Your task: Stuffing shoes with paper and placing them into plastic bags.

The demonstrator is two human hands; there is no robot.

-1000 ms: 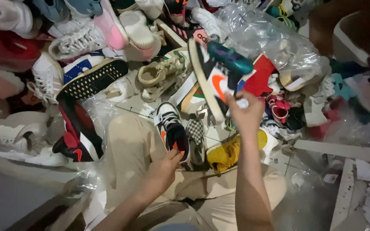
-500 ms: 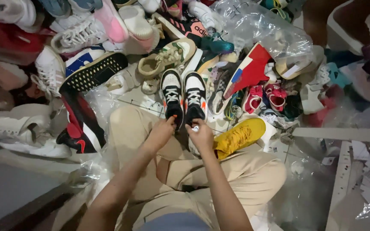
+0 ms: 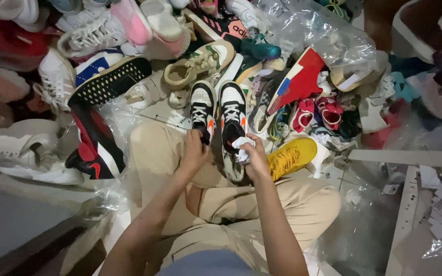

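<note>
I sit cross-legged in beige trousers among a heap of shoes. Two black-and-white sneakers with orange accents lie side by side in front of my knees. My left hand (image 3: 194, 151) grips the heel of the left black-and-white sneaker (image 3: 202, 105). My right hand (image 3: 256, 156) holds the heel of the right black-and-white sneaker (image 3: 233, 110), with crumpled white paper (image 3: 241, 148) bunched at its opening between my fingers. A yellow lace-up shoe (image 3: 292, 156) lies just right of my right hand.
Shoes pile all around: a red sneaker (image 3: 299, 76), a black-and-red sneaker (image 3: 92, 145) at left, white sneakers (image 3: 21, 148), a beige shoe (image 3: 200, 64), pink shoes (image 3: 134, 23). Clear plastic bags (image 3: 323, 30) lie at the top right, torn paper scraps (image 3: 436, 204) at the right.
A second ago my right hand was raised holding one sneaker while my left held the other. Both sneakers now lie paired on the floor and my right hand grips white paper at the heel.
</note>
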